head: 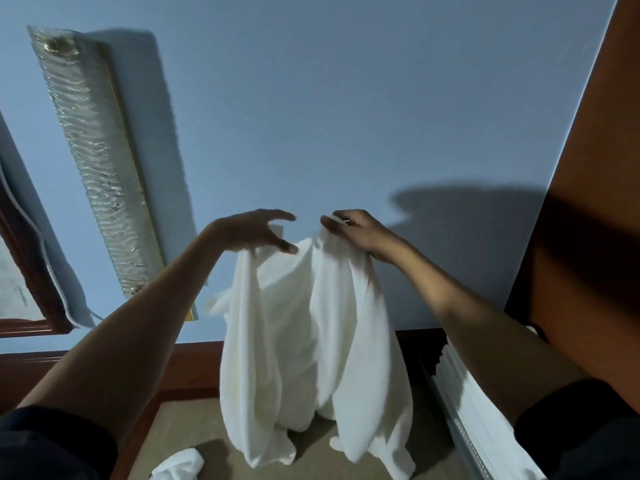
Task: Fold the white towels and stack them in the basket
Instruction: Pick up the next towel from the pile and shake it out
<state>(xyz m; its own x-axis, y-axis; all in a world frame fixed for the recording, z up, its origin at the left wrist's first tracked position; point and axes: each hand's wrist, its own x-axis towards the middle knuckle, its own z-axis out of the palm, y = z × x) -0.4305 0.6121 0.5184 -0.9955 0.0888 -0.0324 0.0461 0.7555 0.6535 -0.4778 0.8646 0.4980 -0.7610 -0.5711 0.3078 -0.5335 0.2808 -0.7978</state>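
Note:
A white towel (311,341) hangs in the air in front of a blue wall, its lower end trailing near the beige surface (194,424) below. My left hand (252,233) holds the towel's upper left part, index finger and thumb spread, with the cloth hanging from under the palm. About a hand's width to the right, my right hand (356,230) pinches the top edge. A second white towel (180,465) lies crumpled on the beige surface at the bottom left. No basket is in view.
White pleated fabric (478,410) runs along the lower right. A brown wooden panel (588,202) rises on the right. A long glass wall light (93,161) and a wooden frame (31,271) are on the left wall. A dark wooden ledge (194,365) borders the surface.

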